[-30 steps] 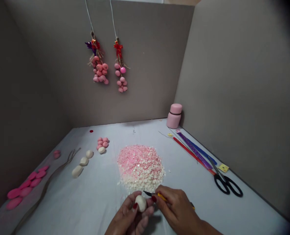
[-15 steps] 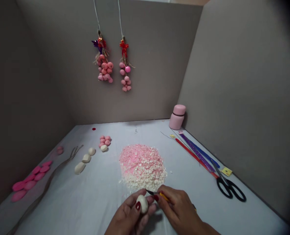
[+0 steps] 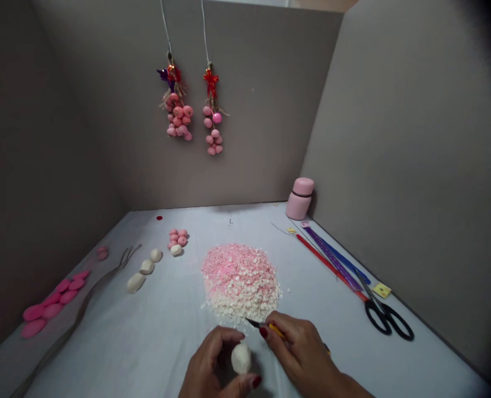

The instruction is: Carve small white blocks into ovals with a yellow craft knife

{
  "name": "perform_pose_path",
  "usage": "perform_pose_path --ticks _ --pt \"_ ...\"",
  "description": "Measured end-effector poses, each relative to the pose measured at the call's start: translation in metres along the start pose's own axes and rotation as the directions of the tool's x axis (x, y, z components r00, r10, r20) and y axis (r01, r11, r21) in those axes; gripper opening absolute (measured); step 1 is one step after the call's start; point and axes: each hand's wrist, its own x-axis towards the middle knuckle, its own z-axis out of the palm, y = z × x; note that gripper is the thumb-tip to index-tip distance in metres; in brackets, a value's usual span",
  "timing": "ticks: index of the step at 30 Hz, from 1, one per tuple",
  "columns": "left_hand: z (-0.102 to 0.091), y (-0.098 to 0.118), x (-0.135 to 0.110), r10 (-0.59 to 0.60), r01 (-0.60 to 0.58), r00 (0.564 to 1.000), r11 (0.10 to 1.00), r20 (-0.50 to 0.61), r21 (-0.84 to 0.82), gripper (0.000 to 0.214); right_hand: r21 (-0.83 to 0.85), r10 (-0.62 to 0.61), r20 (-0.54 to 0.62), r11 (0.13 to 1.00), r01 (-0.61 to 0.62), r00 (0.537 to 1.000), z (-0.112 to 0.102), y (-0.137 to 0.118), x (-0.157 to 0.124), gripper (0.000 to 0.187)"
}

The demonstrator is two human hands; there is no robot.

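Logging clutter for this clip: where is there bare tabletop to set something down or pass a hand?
Bare cloth lies between the white lumps and the shavings pile, and between the pile and the scissors. The far strip before the pink jar is mostly bare. Crowded: the near centre around the left hand and right hand, and the left edge's pink pieces.

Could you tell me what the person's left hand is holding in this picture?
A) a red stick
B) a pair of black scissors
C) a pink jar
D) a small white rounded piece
D: the left hand grips a small white rounded piece between its fingers, while the black scissors lie on the table by the right wall and the pink jar stands in the far corner.
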Motion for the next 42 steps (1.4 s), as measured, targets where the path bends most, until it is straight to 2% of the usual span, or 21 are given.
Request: perform_pose_path --ticks 6,8,12,15,18,21,24,27,29,31,33,35,37,39,42 --pt "0.002 -0.005 0.002 -0.076 0.095 0.993 0.973 0.095 -0.212 0.026 0.012 0.005 -0.007 1.000 -0.004 1.000 0.000 0.000 0.000 0.039" --pt "0.002 -0.007 0.001 -0.099 0.124 0.989 0.964 0.114 -0.237 0.027 0.021 0.005 -0.007 1.000 -0.005 1.000 0.000 0.000 -0.001 0.039" --pt "0.001 -0.008 0.001 -0.111 0.122 0.986 0.989 0.123 -0.089 0.024 0.020 0.000 -0.006 1.000 0.000 1.000 0.000 -0.001 -0.002 0.038" --pt "0.001 -0.009 0.002 -0.011 -0.005 0.994 0.989 0.106 0.147 0.031 0.007 0.004 -0.018 1.000 -0.004 1.000 0.000 -0.001 -0.002 0.038" --pt "0.000 -0.015 0.004 0.064 -0.101 0.991 0.929 0.115 0.356 0.051 0.010 0.015 -0.020 1.000 -0.015 1.000 -0.001 -0.002 -0.001 0.037" --pt "-0.006 -0.019 0.004 0.087 -0.143 0.983 0.910 0.160 0.390 0.062 0.020 0.013 -0.019 1.000 -0.012 1.000 -0.002 -0.004 0.000 0.036" --pt "-0.015 -0.008 0.004 0.121 -0.220 0.953 0.907 0.277 0.360 0.072 0.028 0.013 -0.011 1.000 -0.013 1.000 -0.003 -0.004 -0.001 0.036" --pt "-0.022 0.020 0.007 -0.080 -0.085 0.936 0.893 0.343 0.441 0.063 0.024 0.021 -0.005 0.999 -0.021 1.000 -0.004 -0.005 -0.002 0.037" --pt "-0.023 0.036 0.010 -0.205 -0.026 0.898 0.858 0.389 0.514 0.058 0.018 0.026 0.000 1.000 -0.026 1.000 -0.003 -0.005 -0.002 0.038" --pt "-0.024 0.042 0.013 -0.259 -0.040 0.866 0.817 0.428 0.575 0.057 0.021 0.018 0.007 1.000 -0.018 1.000 -0.003 -0.005 -0.002 0.037" --pt "-0.024 0.035 0.014 -0.238 -0.118 0.848 0.787 0.474 0.606 0.055 0.020 0.016 0.007 1.000 -0.016 1.000 -0.004 -0.005 -0.001 0.036" --pt "-0.025 0.021 0.013 -0.127 -0.231 0.854 0.777 0.505 0.586 0.044 0.012 0.019 0.007 1.000 -0.020 1.000 -0.004 -0.005 -0.001 0.035" --pt "-0.025 0.010 0.012 -0.027 -0.283 0.874 0.782 0.485 0.555 0.032 0.007 0.017 0.011 1.000 -0.017 1.000 -0.004 -0.005 -0.002 0.035" --pt "-0.023 0.006 0.010 -0.007 -0.269 0.897 0.786 0.442 0.556 0.028 0.002 0.017 0.016 1.000 -0.017 1.000 -0.003 -0.004 -0.003 0.036" --pt "-0.020 0.013 0.009 -0.082 -0.156 0.929 0.796 0.360 0.585 0.026 0.001 0.017 0.020 1.000 -0.017 1.000 -0.003 -0.004 -0.003 0.037"
